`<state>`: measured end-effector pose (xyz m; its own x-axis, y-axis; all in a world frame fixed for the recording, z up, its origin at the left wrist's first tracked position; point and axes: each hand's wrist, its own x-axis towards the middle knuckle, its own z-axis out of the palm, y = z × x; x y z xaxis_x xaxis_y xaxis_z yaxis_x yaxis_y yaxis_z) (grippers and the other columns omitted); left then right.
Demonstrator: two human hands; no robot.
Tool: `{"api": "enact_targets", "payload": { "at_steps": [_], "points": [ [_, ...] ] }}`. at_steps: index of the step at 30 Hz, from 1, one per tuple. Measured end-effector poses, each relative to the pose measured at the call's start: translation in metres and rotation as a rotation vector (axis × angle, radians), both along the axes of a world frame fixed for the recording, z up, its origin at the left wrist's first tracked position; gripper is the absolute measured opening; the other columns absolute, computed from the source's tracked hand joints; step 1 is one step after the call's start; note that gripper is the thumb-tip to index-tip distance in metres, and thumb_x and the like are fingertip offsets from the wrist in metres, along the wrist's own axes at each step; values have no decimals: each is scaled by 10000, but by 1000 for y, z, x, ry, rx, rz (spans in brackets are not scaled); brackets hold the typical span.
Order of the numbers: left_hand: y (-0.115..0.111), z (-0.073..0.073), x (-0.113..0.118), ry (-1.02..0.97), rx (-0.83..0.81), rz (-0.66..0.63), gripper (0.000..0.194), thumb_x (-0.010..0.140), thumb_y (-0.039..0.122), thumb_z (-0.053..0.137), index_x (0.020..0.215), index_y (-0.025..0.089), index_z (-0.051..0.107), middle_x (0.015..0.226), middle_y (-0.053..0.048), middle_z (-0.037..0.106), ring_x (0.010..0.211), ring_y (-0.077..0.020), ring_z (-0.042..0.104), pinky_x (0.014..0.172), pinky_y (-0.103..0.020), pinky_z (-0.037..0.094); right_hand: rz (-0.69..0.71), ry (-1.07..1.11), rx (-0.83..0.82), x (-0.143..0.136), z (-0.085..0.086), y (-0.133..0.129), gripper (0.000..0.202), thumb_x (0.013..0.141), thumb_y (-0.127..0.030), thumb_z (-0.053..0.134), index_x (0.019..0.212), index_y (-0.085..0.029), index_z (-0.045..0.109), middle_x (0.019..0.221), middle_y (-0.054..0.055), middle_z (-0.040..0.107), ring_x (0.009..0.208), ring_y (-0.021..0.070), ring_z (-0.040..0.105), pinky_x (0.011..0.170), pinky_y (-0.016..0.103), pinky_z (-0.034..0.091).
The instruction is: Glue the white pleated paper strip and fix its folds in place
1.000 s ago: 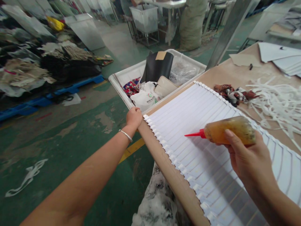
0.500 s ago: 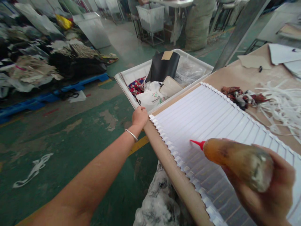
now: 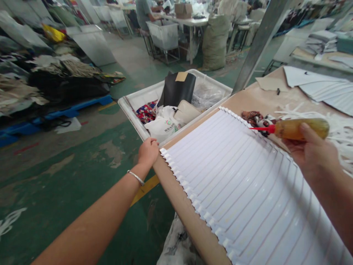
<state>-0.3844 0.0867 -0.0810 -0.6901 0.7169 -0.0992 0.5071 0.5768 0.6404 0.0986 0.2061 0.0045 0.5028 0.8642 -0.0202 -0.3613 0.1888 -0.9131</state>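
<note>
My right hand (image 3: 317, 151) is wrapped round an amber bottle (image 3: 300, 129) with a long red nozzle. The bottle lies nearly level, its tip pointing left above the far edge of the white strips (image 3: 234, 176). These strips lie side by side in overlapping rows across the table (image 3: 176, 195), with small folded ends along both edges. At the table's left corner, my left hand (image 3: 149, 151) is closed over the edge, a silver bangle on its wrist.
Beyond the corner stands a white bin (image 3: 132, 114) holding a black roll and bags. A metal post (image 3: 256, 48) rises behind the table. White cords (image 3: 336, 129) and patterned cloth (image 3: 252, 117) lie at right. A person (image 3: 143, 16) sits far back.
My right hand has moved away toward the far edge of the strips, and the bottle has turned more level. My left hand stays at the corner. The view has shifted.
</note>
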Motion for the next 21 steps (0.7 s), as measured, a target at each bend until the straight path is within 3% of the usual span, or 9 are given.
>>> {"api": "enact_targets", "payload": {
  "at_steps": [4,10,16,21],
  "points": [
    [-1,1,-1,9,-4,1,311,954,212,478,1098,211,754,1144,-97,829,1108,-277,750,958,-352,546,17,-39,4,5,-16,20,170,827,-89,782,958,-178,720,1116,92,761,1106,276,769,781,397,700],
    [-2,2,-1,12,-5,-2,320,939,223,471,1092,205,752,1162,-109,827,1135,-289,747,989,-375,547,0,-56,32,-2,-17,25,181,809,-61,795,944,-157,721,1098,91,763,1073,277,782,782,400,697],
    [-1,2,-1,12,2,5,313,923,227,484,1082,210,754,1142,-98,832,1131,-281,750,997,-372,549,16,-52,17,-12,-12,17,161,816,-30,748,930,-135,705,1084,109,757,1044,300,785,768,447,703],
    [-1,0,-1,7,-2,8,328,931,227,480,1106,204,756,1164,-107,828,1138,-285,750,995,-374,550,87,-124,-3,-20,-8,-1,226,762,-118,819,964,-144,721,1135,141,756,1017,304,775,757,476,700]
  ]
}}
